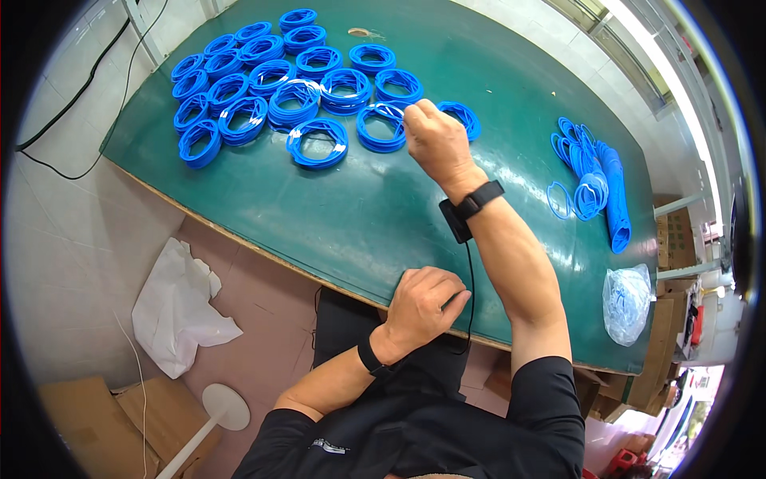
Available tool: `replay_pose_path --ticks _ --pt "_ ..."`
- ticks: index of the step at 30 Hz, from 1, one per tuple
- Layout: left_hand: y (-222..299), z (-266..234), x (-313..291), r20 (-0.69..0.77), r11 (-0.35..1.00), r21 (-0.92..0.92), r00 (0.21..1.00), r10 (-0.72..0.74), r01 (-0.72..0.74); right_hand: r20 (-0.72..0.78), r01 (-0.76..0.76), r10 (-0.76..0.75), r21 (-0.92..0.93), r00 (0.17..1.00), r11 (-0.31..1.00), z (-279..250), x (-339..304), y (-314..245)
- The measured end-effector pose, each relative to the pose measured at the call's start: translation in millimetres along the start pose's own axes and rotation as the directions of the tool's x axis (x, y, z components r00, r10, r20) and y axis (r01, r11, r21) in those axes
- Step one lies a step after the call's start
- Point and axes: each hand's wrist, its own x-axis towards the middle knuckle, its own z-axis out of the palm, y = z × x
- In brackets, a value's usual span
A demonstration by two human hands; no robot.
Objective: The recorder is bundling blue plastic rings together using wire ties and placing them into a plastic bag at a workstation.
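Many blue coils of thin cable or tubing lie on the green table. My right hand is over the table, its fingers curled into a fist beside one coil. Another coil sits just beyond it, partly hidden by the hand. Whatever the right fingers hold, if anything, is hidden from this view. Close to my body, my left hand rests at the table's front edge, fingers loosely curled and thumb out, with nothing showing in it.
At the right lie a looser blue bundle and a long blue roll. A clear plastic bag stands near the table's right corner. White sheeting and cardboard boxes are on the floor at left. A black cord hangs from my right wrist.
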Motion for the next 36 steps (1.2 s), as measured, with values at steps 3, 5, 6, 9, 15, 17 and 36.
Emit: replay_pose_path --ticks 3,5,6,9,15,17,36 --pt "1.1 -0.3 0.2 -0.003 1.000 -0.006 1.000 -0.008 0.008 0.105 0.033 -0.028 -0.037 0.994 0.999 18.1 5.3 -2.4" --pt "1.5 -1.1 0.1 -0.008 1.000 -0.005 1.000 -0.011 0.011 0.141 0.030 -0.026 -0.024 0.990 0.999 27.2 2.1 -4.8" --pt "1.7 -1.4 0.0 -0.009 1.000 -0.008 1.000 -0.012 0.012 0.177 0.023 -0.020 -0.016 0.984 1.000 31.1 -0.7 -5.9" --pt "1.2 -3.0 0.6 -0.008 1.000 -0.008 1.000 -0.014 0.014 0.244 0.005 -0.008 0.013 0.970 1.000 36.0 -7.2 -10.0" --pt "3.6 -0.1 4.3 0.021 1.000 -0.011 1.000 -0.010 0.010 0.289 -0.059 0.040 0.056 0.957 0.997 32.0 -16.6 -8.7" --pt "3.4 -1.0 6.3 0.033 1.000 -0.009 0.999 -0.005 0.006 0.272 -0.086 0.066 0.065 0.960 0.994 26.4 -19.5 -10.9" --pt "2.6 2.8 4.0 0.075 0.995 0.096 0.997 0.014 -0.022 0.072 -0.656 0.745 -0.424 0.663 0.625 -173.4 -238.2 149.9"
